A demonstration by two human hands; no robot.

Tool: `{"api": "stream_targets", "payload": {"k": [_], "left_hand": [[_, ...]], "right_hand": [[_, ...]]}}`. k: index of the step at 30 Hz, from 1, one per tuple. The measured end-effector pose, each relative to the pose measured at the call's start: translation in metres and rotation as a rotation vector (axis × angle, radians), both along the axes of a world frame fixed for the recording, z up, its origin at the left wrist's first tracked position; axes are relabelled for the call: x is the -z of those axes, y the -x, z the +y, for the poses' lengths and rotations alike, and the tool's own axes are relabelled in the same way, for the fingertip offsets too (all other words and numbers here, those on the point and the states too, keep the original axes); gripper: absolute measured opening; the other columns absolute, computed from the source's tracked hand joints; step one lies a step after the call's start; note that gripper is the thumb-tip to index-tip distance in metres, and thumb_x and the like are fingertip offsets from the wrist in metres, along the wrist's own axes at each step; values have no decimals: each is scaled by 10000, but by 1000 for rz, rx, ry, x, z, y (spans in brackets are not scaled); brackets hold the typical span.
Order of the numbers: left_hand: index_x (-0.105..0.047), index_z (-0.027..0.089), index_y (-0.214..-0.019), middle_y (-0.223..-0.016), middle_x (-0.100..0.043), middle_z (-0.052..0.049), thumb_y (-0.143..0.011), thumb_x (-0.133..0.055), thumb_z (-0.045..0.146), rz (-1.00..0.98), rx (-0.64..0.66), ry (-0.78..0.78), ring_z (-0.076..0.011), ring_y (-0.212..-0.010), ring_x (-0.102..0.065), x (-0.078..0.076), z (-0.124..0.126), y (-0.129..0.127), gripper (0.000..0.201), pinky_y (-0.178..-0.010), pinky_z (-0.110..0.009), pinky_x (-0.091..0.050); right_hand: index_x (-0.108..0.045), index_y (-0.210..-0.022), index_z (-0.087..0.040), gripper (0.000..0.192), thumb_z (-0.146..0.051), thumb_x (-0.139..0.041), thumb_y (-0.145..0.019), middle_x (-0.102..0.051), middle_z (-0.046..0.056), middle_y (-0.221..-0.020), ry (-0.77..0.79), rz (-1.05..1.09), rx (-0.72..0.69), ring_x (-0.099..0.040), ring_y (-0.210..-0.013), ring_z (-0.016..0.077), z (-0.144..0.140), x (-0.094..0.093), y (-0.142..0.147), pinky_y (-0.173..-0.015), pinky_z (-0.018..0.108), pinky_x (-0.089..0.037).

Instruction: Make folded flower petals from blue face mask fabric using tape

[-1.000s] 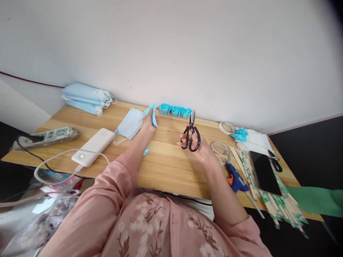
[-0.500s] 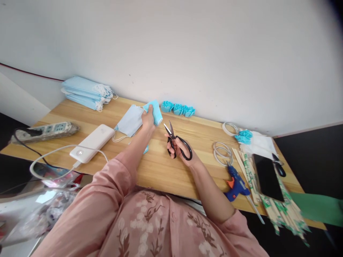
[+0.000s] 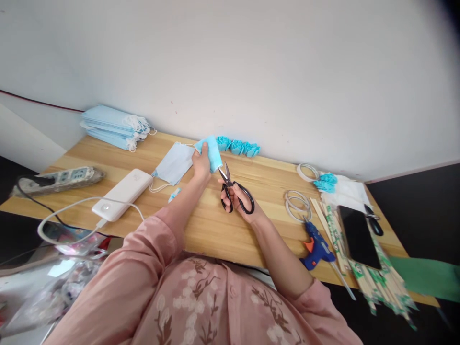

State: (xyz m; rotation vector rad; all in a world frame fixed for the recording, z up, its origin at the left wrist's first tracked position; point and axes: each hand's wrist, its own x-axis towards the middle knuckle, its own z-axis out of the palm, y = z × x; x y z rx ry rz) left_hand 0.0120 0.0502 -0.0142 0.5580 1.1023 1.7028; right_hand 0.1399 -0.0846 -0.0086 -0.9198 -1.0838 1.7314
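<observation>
Head view shows the left hand (image 3: 201,162) pinching a folded blue mask piece (image 3: 212,151) just above the wooden table (image 3: 215,225), near the far wall, while the right hand (image 3: 237,199) has its fingers through the black scissors (image 3: 235,189), whose blades stand slightly parted with the tips just beside the piece's lower edge. To cut cleanly, I would keep the piece taut and feed its edge deep between the blades, thumb well clear. The scissors' long axis runs diagonally, tips pointing up-left toward the piece, handles toward the body
</observation>
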Motion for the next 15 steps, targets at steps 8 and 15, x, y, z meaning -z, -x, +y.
{"api": "stream_targets", "payload": {"k": [8,15], "left_hand": [[-609,182,-900,-911,-690,-52,-930,-553,313,46,6,-63,-161,-858,-652,-4,-12,-8,145,-829,-272,-504],[-582,190,-846,-809,-638,-20,-932,-543,325,128,30,-100,-141,-757,-605,-4,-19,-11,165,-793,-268,-489]], "right_hand": [[-626,-1238,-205,607,-641,-626,-817,-629,18,-803,-9,71,48,-519,-610,109,1,1,7,-497,232,-489],[-599,-1177,-219,600,-675,-624,-787,-632,9,-766,24,76,66,-549,-595,130,3,4,11,-511,260,-496]]}}
